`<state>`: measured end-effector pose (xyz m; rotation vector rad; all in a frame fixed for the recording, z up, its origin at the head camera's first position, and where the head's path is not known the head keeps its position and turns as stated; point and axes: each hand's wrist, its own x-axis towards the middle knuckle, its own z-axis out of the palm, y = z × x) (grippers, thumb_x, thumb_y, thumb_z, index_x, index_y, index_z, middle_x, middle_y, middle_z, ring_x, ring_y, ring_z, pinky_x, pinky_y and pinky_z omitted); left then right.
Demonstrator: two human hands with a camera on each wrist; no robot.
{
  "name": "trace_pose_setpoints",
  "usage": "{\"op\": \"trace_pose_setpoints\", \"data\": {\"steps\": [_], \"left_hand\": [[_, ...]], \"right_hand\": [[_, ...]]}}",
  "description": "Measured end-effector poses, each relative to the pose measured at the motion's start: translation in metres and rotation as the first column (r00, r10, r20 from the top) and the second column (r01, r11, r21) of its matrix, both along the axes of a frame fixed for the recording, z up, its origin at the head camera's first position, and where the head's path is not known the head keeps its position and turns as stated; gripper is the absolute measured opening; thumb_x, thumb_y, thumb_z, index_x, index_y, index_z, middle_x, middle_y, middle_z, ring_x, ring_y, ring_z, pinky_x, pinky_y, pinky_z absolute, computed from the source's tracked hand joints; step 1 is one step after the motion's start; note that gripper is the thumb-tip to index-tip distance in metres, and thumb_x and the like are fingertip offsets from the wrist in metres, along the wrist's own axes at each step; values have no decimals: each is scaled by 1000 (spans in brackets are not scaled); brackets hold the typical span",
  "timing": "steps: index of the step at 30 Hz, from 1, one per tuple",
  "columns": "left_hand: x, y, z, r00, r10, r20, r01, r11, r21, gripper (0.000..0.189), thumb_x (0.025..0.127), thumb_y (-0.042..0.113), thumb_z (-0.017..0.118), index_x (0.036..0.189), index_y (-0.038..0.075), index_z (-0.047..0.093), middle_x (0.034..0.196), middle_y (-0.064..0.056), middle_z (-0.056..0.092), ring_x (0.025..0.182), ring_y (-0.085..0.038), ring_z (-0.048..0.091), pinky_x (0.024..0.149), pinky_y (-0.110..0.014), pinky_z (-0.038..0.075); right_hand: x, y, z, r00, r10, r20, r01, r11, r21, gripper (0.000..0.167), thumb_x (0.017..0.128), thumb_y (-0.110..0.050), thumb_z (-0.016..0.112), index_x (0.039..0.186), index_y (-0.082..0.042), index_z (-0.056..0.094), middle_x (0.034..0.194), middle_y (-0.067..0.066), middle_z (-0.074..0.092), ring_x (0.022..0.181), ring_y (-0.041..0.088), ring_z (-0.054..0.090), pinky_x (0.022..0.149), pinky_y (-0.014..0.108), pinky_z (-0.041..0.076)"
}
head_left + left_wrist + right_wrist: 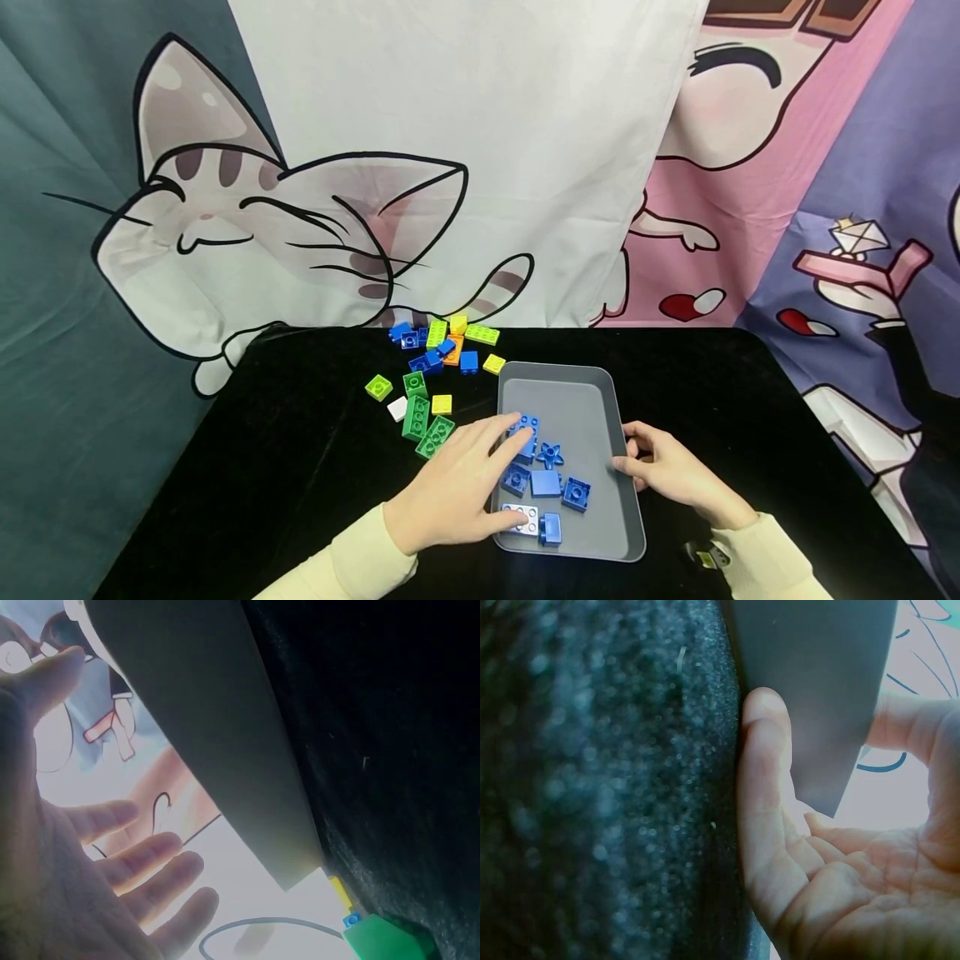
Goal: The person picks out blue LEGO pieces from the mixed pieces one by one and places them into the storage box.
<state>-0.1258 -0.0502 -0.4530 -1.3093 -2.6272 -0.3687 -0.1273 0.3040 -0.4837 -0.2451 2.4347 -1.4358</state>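
Note:
A grey tray (573, 392) lies on the black cloth and holds several blue building bricks (546, 483), a blue star-shaped piece (550, 455) and a pale brick with studs (527, 520). My left hand (457, 483) reaches over the tray's left rim, fingers spread, its thumb by the pale brick; whether it touches that brick I cannot tell. In the left wrist view the left hand (112, 862) has nothing in its grasp beside the tray's outer wall (202, 727). At the opposite rim my right hand (671, 467) pinches the tray, thumb over the edge, fingers outside against the wall (810, 697).
Left of the tray lie loose bricks: green ones (416, 417), a white one (398, 408), yellow ones (442, 405) and an orange one (453, 350). More blue bricks (426, 362) sit among them near the table's back edge. A printed cloth (450, 108) hangs behind the table.

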Motion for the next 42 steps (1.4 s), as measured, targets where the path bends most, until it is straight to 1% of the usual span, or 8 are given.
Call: {"op": "trace_pose_setpoints", "data": {"steps": [3, 10, 14, 18, 22, 26, 33, 42], "left_hand": [[-1, 0, -1, 1000, 5, -1, -5, 1000, 7, 93, 88, 74, 61, 160, 21, 38, 168, -4, 33, 149, -23, 42, 119, -48, 43], [-4, -2, -1, 1000, 11, -3, -11, 1000, 5, 93, 88, 75, 60, 159, 19, 40, 166, -7, 37, 148, -25, 44, 118, -49, 44], [-7, -4, 0, 1000, 25, 11, -25, 1000, 8, 91, 88, 73, 62, 158, 18, 41, 165, -7, 38, 148, -26, 44, 118, -51, 43], [-12, -7, 3, 998, 45, 31, -46, 999, 13, 90, 88, 68, 67, 158, 18, 41, 165, -8, 39, 148, -27, 45, 118, -53, 43], [-20, -10, 5, 997, 69, 39, -70, 997, 12, 90, 88, 68, 68, 158, 17, 42, 163, -10, 41, 147, -28, 46, 117, -53, 44], [-33, -14, 8, 993, 109, 48, -109, 994, 2, 88, 90, 66, 67, 157, 15, 43, 162, -11, 43, 145, -29, 48, 116, -53, 45], [-65, -18, 10, 982, 189, 20, -188, 982, -26, 78, 94, 60, 64, 153, 11, 48, 158, -14, 49, 140, -33, 53, 115, -53, 46], [-105, -13, 9, 958, 280, 55, -272, 955, -120, 76, 96, 57, 64, 151, 8, 50, 155, -18, 50, 139, -37, 53, 113, -55, 47]], "right_hand": [[0, 0, 0, 1000, -2, 2, 2, 1000, 1, 44, 98, -16, 71, 130, 8, 52, 86, 9, 53, 74, 17, 71, 64, 32, 63], [1, 0, 0, 1000, -3, -1, 3, 1000, 0, 43, 98, -15, 70, 130, 8, 52, 85, 9, 53, 75, 17, 72, 64, 32, 63], [1, 1, -2, 1000, -6, -2, 6, 1000, 1, 43, 98, -15, 71, 130, 7, 53, 85, 9, 54, 73, 16, 71, 63, 32, 62], [2, 1, -2, 1000, -5, -1, 5, 1000, -6, 43, 98, -15, 71, 130, 7, 53, 85, 9, 54, 73, 16, 72, 63, 32, 62], [2, 1, -2, 1000, -3, -1, 3, 1000, -11, 42, 98, -14, 70, 129, 8, 53, 85, 9, 54, 74, 16, 72, 64, 33, 63], [2, 1, -2, 1000, -3, -6, 3, 1000, -2, 42, 98, -15, 70, 129, 7, 53, 85, 9, 54, 73, 16, 71, 63, 32, 63], [1, 0, -1, 1000, -3, -7, 3, 1000, 12, 42, 98, -16, 70, 129, 7, 53, 85, 9, 53, 73, 16, 71, 64, 32, 63], [0, 0, 0, 1000, -4, -11, 4, 1000, 26, 42, 98, -16, 70, 128, 7, 53, 86, 8, 54, 71, 16, 70, 63, 32, 62]]}}
